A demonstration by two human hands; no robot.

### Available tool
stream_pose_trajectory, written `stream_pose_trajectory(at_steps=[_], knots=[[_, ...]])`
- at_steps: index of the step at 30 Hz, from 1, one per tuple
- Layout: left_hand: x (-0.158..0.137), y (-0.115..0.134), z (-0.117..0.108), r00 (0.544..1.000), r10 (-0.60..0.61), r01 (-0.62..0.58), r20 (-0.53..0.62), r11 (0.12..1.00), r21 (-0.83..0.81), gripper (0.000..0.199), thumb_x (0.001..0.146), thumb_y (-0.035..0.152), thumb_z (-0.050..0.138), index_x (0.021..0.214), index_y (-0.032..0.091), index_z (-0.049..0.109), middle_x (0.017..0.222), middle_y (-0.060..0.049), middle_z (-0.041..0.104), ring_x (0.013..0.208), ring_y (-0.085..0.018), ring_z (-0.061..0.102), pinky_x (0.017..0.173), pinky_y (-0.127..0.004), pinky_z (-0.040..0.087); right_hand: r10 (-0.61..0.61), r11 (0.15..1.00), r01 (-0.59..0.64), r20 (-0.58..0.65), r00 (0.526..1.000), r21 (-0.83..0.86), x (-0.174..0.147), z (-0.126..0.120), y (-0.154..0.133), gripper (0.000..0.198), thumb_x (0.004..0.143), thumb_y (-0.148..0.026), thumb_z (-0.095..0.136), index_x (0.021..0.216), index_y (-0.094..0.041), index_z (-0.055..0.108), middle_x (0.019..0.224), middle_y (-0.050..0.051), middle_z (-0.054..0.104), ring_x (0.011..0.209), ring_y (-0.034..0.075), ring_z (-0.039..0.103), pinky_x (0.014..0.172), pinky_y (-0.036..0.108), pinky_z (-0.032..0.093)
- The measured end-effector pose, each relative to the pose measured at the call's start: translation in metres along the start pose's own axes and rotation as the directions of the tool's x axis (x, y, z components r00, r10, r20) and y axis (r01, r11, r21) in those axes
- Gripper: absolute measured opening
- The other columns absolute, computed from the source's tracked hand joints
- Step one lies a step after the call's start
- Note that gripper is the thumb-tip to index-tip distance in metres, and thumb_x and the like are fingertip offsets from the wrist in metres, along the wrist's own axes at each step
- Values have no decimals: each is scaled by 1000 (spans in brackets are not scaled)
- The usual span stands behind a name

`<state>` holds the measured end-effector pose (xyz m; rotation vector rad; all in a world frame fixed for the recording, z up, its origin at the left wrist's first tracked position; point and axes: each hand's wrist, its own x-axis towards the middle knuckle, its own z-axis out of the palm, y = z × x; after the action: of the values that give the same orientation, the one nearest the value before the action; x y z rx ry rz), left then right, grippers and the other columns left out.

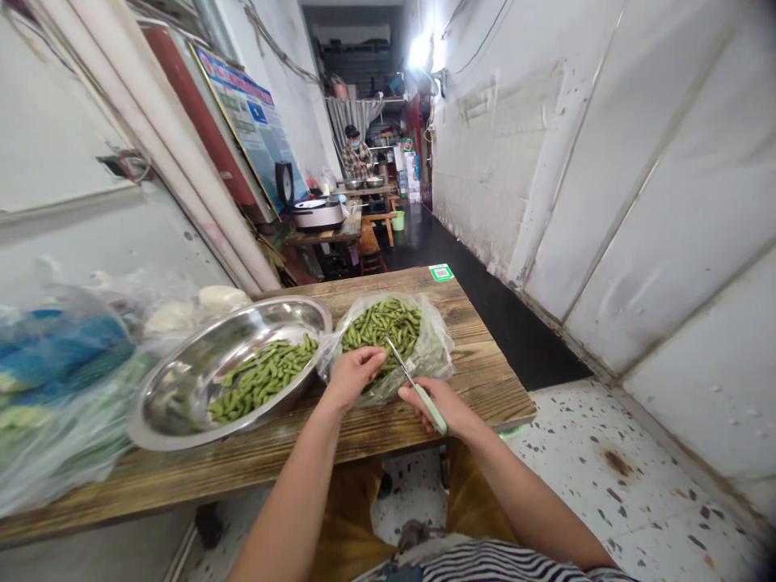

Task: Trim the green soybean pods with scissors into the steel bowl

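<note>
My right hand [440,404] is closed around scissors [429,404] with a pale green handle, their metal blades pointing up and left over the pods. Fingertips pinched together, my left hand [357,373] is beside the blade tips; what lies between its fingers is too small to make out. Below both hands, green edamame pods [388,317] fill an open clear plastic bag [437,349] on the wooden table [485,380]. To the left, a wide steel basin [182,364] holds more edamame pods [267,376], gathered on its right side.
Clear plastic bags [66,380] with blue and green contents crowd the table's left end. A green QR-code card [441,272] lies at the far edge. Beyond are a rice cooker [318,214] on another table and a masked person [357,153]. A white wall [575,162] runs along the right.
</note>
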<state>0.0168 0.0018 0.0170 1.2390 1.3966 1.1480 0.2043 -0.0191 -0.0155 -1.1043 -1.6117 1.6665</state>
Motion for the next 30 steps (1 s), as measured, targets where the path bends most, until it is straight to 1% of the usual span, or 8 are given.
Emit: stream_pose_trajectory(at_steps=[2,6,9,12,17,21,24,30], knots=[[0,-2,-1,1000,-9,9,13,1000,0,46,61,49,73,86,10,67,46,7,44,43,-5,36,44,-19,25,-14,1000,14,-1,1000,-21,1,0,0,46,74,-64,61,75,-19,51,45,-9,42,30,6,38,28,17,35],[2,-5,-4,997,-74,76,31,996,-57,43,62,44,75,85,9,66,47,7,48,42,-4,38,42,-17,27,21,1000,-21,0,1000,-8,4,0,-1,49,71,-65,63,66,-19,48,40,-9,39,27,6,36,25,18,32],[4,-4,-5,992,-125,130,36,968,-213,38,59,36,79,82,11,62,54,3,56,47,-6,50,46,-17,37,46,999,-46,5,999,26,6,1,0,49,68,-65,66,66,-19,48,39,-9,39,28,7,37,24,17,32],[5,-2,-5,987,-158,153,23,899,-410,36,55,27,83,76,13,58,63,2,60,59,-9,60,51,-16,44,43,997,-45,27,999,58,7,3,4,47,69,-63,65,75,-19,51,43,-10,43,30,7,40,27,17,36],[5,-4,-2,984,-177,142,-7,808,-572,31,55,17,83,70,13,56,56,5,53,47,-3,49,38,-10,32,6,999,-10,78,997,51,4,6,6,45,76,-62,59,72,-19,46,49,-9,44,33,5,41,30,16,37],[3,-3,2,977,-214,165,-15,794,-585,19,61,12,76,73,10,61,64,-2,64,53,-5,55,44,-12,41,33,999,-34,45,998,26,3,6,2,46,77,-63,57,70,-19,46,49,-9,44,33,6,42,30,17,36],[1,-1,5,974,-224,156,-45,799,-581,17,63,9,74,75,10,62,65,-4,66,54,-6,57,47,-13,44,47,999,-48,33,998,23,3,6,1,47,77,-64,57,70,-19,46,49,-9,44,32,6,42,30,17,36],[-4,-1,8,989,-147,122,-15,869,-480,23,62,15,77,78,10,63,69,-5,69,56,-7,58,50,-15,45,43,998,-45,44,998,47,1,6,-1,46,75,-61,61,67,-19,45,44,-10,42,31,5,39,30,17,36]])
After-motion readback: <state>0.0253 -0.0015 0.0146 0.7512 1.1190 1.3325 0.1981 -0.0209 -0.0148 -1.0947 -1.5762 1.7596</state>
